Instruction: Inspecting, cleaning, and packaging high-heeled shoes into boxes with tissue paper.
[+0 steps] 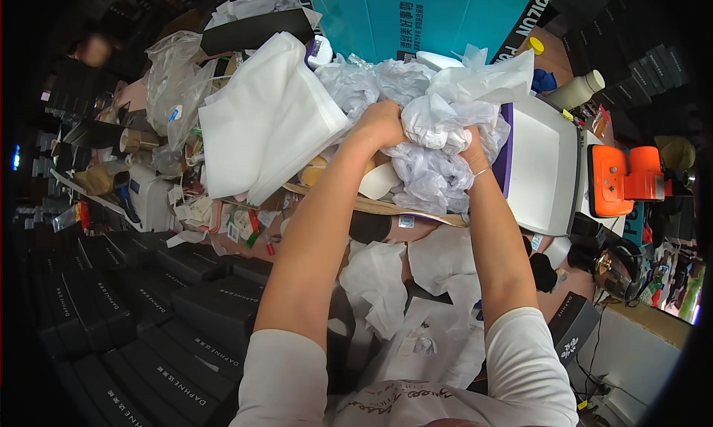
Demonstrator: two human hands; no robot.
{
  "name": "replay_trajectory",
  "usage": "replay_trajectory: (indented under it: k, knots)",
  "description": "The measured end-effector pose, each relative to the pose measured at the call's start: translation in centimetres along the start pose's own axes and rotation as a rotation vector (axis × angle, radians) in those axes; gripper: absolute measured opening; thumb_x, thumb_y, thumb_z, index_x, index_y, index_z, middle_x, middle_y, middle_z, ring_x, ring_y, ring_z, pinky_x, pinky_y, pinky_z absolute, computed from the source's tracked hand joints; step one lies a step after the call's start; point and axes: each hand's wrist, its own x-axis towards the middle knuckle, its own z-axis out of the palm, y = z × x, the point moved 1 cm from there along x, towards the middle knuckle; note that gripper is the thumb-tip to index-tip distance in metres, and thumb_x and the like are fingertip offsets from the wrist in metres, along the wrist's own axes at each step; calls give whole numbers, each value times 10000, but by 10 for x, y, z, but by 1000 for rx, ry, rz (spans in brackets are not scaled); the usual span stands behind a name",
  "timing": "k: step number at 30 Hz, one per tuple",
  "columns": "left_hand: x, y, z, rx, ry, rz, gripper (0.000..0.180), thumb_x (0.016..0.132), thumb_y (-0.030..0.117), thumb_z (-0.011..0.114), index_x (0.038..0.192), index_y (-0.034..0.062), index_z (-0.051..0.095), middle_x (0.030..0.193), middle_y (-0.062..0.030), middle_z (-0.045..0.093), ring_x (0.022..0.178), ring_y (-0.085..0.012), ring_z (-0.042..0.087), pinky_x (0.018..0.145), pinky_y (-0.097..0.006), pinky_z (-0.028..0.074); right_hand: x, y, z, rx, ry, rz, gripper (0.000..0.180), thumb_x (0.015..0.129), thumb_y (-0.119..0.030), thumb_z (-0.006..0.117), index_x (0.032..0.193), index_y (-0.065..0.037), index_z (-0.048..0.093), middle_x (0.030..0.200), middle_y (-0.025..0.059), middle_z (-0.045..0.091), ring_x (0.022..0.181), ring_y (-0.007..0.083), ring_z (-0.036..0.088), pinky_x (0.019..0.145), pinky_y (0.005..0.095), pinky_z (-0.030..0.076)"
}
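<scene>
A heap of crumpled white tissue paper [434, 178] lies in front of me at the middle of the table. My left hand [384, 124] is closed on the left part of the heap, its knuckles up and its fingertips tucked into the paper. On the heap's right side, my right hand [473, 152] grips a wad of the same paper, which covers most of its fingers. Left of my left hand lies a stack of thin white sheets [271, 122], folded over. Beneath the heap runs a curved brown edge [371, 206], beside a yellowish piece [315, 170] that is partly covered.
An open white box tray [546, 171] stands right of the heap, with an orange device [624, 180] beyond it. A teal carton [423, 15] stands at the back. Black shoe boxes [141, 315] fill the lower left. A pale bottle [578, 90] leans at far right.
</scene>
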Motion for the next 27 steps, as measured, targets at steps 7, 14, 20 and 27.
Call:
replay_trajectory:
  k: [7, 14, 20, 27]
  knots:
    - [-29, -15, 52, -50, 153, 56, 424, 695, 281, 744, 989, -12, 654, 1004, -252, 648, 968, -418, 612, 843, -456, 494, -9, -1, 24, 58, 34, 100, 373, 885, -272, 590, 1167, -29, 571, 1086, 84, 634, 937, 217, 640, 812, 354, 534]
    - [-78, -4, -24, 142, -64, 254, 442, 724, 278, 722, 1034, -23, 630, 976, -242, 655, 935, -398, 625, 839, -443, 491, -8, -9, 30, -473, -19, -61, 389, 846, -220, 598, 1173, -12, 560, 1063, 98, 630, 927, 192, 637, 795, 333, 526]
    - [-83, -58, -81, 362, 195, -20, 303, 798, 201, 623, 988, -34, 648, 953, -228, 660, 896, -389, 624, 844, -436, 492, -1, -3, 26, -372, -31, -76, 458, 853, -248, 597, 1233, -2, 527, 1097, 106, 618, 938, 198, 635, 799, 328, 527]
    - [-107, -68, -91, 169, 228, -266, 497, 728, 254, 734, 1139, 6, 604, 1081, -205, 623, 1042, -332, 587, 887, -395, 464, -4, -3, 27, -438, -27, -42, 431, 868, -272, 589, 1203, -5, 542, 1084, 96, 622, 929, 186, 632, 807, 323, 528]
